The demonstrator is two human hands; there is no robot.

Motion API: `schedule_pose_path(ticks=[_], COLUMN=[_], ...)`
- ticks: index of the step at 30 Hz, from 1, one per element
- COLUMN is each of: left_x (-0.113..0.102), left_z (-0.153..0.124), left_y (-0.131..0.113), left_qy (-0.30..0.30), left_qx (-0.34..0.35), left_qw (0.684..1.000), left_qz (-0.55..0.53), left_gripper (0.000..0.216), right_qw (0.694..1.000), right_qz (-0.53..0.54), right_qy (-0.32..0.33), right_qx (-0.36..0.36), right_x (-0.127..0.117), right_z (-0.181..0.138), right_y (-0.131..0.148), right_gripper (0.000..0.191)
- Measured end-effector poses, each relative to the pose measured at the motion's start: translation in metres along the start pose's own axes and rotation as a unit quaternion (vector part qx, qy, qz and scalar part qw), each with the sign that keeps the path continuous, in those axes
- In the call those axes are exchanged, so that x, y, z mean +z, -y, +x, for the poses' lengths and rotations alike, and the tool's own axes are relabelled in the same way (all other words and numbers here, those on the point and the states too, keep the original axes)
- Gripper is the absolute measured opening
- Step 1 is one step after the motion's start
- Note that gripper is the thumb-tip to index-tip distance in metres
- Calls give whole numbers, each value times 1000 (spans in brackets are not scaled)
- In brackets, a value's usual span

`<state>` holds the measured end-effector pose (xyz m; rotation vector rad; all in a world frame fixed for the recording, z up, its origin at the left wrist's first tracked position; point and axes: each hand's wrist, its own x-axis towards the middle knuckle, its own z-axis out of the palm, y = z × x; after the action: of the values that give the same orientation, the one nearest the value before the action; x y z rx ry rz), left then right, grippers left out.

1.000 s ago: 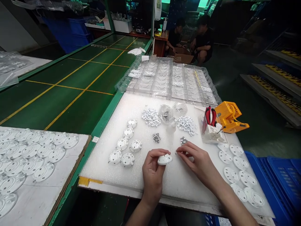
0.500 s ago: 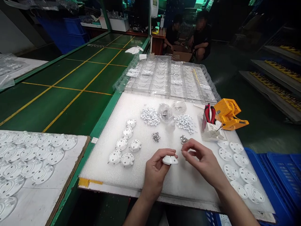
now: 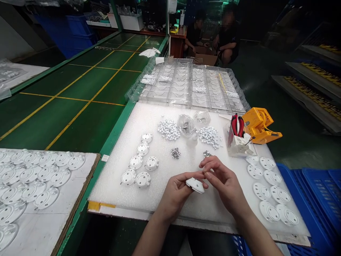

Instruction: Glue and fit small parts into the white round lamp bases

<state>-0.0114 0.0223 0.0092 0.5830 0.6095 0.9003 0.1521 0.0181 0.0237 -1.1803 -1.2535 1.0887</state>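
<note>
My left hand grips a round white plastic disc by its edge, holding it tilted above the foam sheet. My right hand is at the disc's right edge, thumb and fingertips pinched together; anything between them is too small to make out. Beyond the right hand is a small pile of silvery metal parts, partly hidden by the fingers. A second metal pile lies farther left. Behind these are two heaps of small white parts, one on the left and one on the right.
Several white discs lie on the foam's left, more on its right. Clear bags and divided trays stand behind. A box with red-handled pliers adjoins a yellow dispenser. Two people crouch far back.
My left hand has tilted the disc down to the right. My right hand has come in from the right, and its fingertips are now against the disc's edge.
</note>
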Motion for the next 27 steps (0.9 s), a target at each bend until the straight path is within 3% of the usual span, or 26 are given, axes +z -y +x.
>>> schedule_pose_path(ticks=[7, 18, 22, 27], left_x=[3, 0, 1, 4], left_z=[2, 2, 3, 4], left_y=[-5, -2, -1, -2], left_qy=[-9, -7, -16, -10], left_qx=[-39, 22, 45, 50], left_qw=[999, 996, 991, 989], left_qz=[-6, 84, 124, 139], left_gripper=[28, 28, 22, 20], right_qw=[999, 1000, 994, 952], right_qz=[-19, -5, -103, -280], right_qy=[-23, -31, -28, -5], right_qx=[-14, -2, -33, -124], right_x=[5, 2, -3, -11], right_z=[-8, -7, -8, -7], right_y=[4, 2, 5, 14], right_gripper=[13, 11, 9, 9])
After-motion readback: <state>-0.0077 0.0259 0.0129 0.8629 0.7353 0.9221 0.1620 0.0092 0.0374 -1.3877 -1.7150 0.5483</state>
